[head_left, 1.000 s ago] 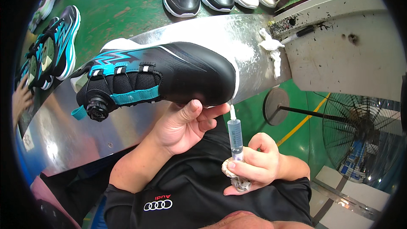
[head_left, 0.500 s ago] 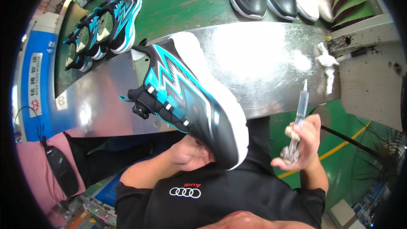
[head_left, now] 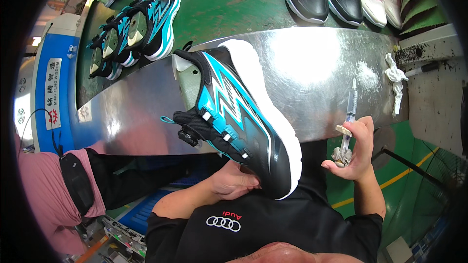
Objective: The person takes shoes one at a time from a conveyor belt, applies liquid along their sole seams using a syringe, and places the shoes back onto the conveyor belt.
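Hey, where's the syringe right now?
In the head view, the syringe is right of centre, held in the right hand, tip pointing up the picture, to the right of the black-and-turquoise shoe.

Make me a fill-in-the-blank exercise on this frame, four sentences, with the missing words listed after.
The left hand grips the black and teal shoe, while the right hand holds a clear ____. The sole of the gripped shoe is ____. A twisted white strip lies toward the ____ end of the metal tabletop. The stripe on the green floor is ____.

Missing words: syringe; white; right; yellow.
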Demonstrator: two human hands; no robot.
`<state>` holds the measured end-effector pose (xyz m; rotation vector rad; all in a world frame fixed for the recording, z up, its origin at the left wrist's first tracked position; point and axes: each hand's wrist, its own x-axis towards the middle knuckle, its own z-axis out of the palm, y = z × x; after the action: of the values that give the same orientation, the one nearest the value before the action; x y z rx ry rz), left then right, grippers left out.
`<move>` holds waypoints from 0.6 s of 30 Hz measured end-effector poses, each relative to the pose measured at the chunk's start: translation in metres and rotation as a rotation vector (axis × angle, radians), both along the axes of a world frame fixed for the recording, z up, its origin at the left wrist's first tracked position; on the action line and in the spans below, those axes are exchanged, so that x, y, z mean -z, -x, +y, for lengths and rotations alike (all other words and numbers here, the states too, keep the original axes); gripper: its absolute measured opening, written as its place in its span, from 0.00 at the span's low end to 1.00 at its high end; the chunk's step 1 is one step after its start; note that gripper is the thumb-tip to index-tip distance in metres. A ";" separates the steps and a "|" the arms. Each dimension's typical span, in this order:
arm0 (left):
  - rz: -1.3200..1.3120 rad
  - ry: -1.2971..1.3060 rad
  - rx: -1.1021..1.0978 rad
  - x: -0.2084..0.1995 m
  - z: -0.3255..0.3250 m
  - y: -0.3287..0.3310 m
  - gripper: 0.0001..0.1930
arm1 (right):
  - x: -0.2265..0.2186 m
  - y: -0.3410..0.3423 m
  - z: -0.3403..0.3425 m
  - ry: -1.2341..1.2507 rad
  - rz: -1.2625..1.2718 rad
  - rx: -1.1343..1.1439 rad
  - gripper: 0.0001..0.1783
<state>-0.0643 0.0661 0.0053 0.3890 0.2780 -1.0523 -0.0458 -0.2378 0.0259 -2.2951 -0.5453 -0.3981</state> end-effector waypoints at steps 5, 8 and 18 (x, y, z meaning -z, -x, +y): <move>0.009 0.005 -0.027 0.003 -0.006 0.001 0.27 | 0.005 0.001 0.000 -0.005 0.014 0.018 0.42; 0.028 -0.033 -0.038 0.002 -0.013 0.001 0.26 | 0.006 0.001 0.000 0.001 0.019 0.024 0.41; 0.016 0.123 0.010 0.008 -0.032 -0.006 0.20 | 0.012 0.004 -0.010 -0.217 0.224 0.164 0.43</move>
<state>-0.0582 0.0340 -0.0028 0.2719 0.2251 -1.0767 -0.0498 -0.2481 0.0140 -2.1440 -0.1931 -0.2598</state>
